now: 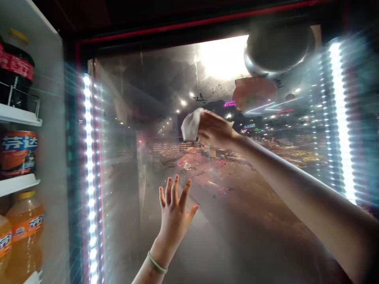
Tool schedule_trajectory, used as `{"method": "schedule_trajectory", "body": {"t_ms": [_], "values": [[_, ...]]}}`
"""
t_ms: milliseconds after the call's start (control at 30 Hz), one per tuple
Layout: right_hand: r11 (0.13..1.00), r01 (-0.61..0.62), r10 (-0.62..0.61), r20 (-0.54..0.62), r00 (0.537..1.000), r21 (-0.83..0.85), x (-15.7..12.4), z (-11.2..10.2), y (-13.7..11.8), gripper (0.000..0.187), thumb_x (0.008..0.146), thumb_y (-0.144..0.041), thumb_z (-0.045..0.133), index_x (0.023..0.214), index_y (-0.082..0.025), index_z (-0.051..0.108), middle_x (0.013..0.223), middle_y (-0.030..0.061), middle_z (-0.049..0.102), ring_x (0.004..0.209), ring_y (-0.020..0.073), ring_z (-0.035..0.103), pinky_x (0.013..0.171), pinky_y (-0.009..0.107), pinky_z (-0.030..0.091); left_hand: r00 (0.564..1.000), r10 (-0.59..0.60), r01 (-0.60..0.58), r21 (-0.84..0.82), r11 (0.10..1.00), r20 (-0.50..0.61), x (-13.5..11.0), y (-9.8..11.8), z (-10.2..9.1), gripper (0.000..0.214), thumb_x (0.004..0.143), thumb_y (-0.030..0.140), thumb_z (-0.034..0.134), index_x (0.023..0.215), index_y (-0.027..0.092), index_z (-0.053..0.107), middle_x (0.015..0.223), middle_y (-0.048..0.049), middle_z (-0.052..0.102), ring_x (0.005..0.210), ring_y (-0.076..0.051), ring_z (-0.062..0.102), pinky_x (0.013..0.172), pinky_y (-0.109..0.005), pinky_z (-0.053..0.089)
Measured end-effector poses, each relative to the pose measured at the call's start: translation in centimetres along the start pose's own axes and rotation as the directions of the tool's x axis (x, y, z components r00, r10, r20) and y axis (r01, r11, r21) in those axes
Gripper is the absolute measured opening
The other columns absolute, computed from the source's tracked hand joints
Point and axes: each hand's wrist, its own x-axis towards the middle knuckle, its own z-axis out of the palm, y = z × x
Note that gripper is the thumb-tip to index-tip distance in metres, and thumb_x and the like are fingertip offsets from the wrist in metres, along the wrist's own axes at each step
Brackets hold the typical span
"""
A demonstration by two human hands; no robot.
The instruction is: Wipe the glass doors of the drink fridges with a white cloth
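Observation:
My right hand is closed on a crumpled white cloth and presses it against the fogged glass door of a drinks cooler, near its upper middle. My left hand is flat on the same glass lower down, fingers spread apart and holding nothing. A pale green band circles my left wrist. The glass reflects a shop interior with ceiling lights.
Bright LED strips run down the door frame at left and right. Cooler shelves at the far left hold a dark cola bottle and orange soda bottles. A round metal thing shows at the top right.

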Motion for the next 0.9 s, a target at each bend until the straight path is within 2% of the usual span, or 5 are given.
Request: {"method": "schedule_trajectory", "body": {"t_ms": [100, 267, 433, 600, 900], "values": [[0.983, -0.182, 0.178, -0.152, 0.972, -0.014, 2.1, 0.3, -0.1, 0.044, 0.102, -0.025, 0.049, 0.139, -0.044, 0.061, 0.147, -0.0119, 0.06, 0.154, 0.0288, 0.035, 0.132, 0.066, 0.02, 1.0, -0.004, 0.004, 0.006, 1.0, -0.005, -0.1, 0.0, 0.2, 0.083, 0.086, 0.038, 0.078, 0.158, 0.03, 0.039, 0.166, -0.0172, 0.032, 0.156, -0.04, 0.026, 0.12, -0.072, 0.027], [0.971, 0.235, -0.238, 0.066, 0.969, 0.048, 3.4, 2.1, -2.1, 0.038, 0.105, -0.03, 0.047, 0.137, -0.044, 0.062, 0.143, -0.0151, 0.063, 0.15, 0.0186, 0.041, 0.133, 0.05, 0.028, 1.0, 0.006, -0.006, 0.018, 1.0, -0.019, -0.3, -0.3, 0.7, 0.088, 0.083, 0.042, 0.08, 0.159, 0.032, 0.036, 0.166, -0.0159, 0.033, 0.155, -0.039, 0.028, 0.12, -0.071, 0.027], [0.999, -0.038, 0.036, -0.084, 0.996, -0.013, 4.7, 1.6, -1.2, 0.04, 0.106, -0.029, 0.043, 0.138, -0.045, 0.061, 0.141, -0.0123, 0.065, 0.151, 0.0238, 0.04, 0.131, 0.063, 0.026, 1.0, -0.005, 0.005, 0.002, 1.0, -0.023, -0.2, -0.2, 1.0, 0.092, 0.08, 0.045, 0.083, 0.159, 0.034, 0.036, 0.165, -0.0167, 0.035, 0.154, -0.041, 0.029, 0.119, -0.072, 0.028], [0.96, 0.275, -0.278, 0.081, 0.957, 0.048, 7.2, 2.7, -3.8, 0.035, 0.103, -0.029, 0.05, 0.128, -0.046, 0.067, 0.139, -0.0153, 0.065, 0.15, 0.0189, 0.042, 0.133, 0.051, 0.029, 1.0, -0.012, 0.013, 0.009, 1.0, -0.022, -0.1, -0.2, 1.1, 0.093, 0.081, 0.049, 0.081, 0.16, 0.035, 0.033, 0.166, -0.0153, 0.033, 0.154, -0.04, 0.029, 0.12, -0.071, 0.029], [0.977, 0.196, -0.199, 0.024, 0.98, 0.088, 8.2, 4.1, -3.8, 0.038, 0.102, -0.028, 0.05, 0.132, -0.047, 0.066, 0.143, -0.0146, 0.063, 0.15, 0.0209, 0.041, 0.134, 0.055, 0.023, 0.997, -0.079, 0.078, 0.046, 0.996, 0.012, -0.8, -3.5, -0.8, 0.092, 0.081, 0.043, 0.082, 0.159, 0.035, 0.035, 0.166, -0.0153, 0.032, 0.155, -0.04, 0.028, 0.12, -0.068, 0.032]]}}
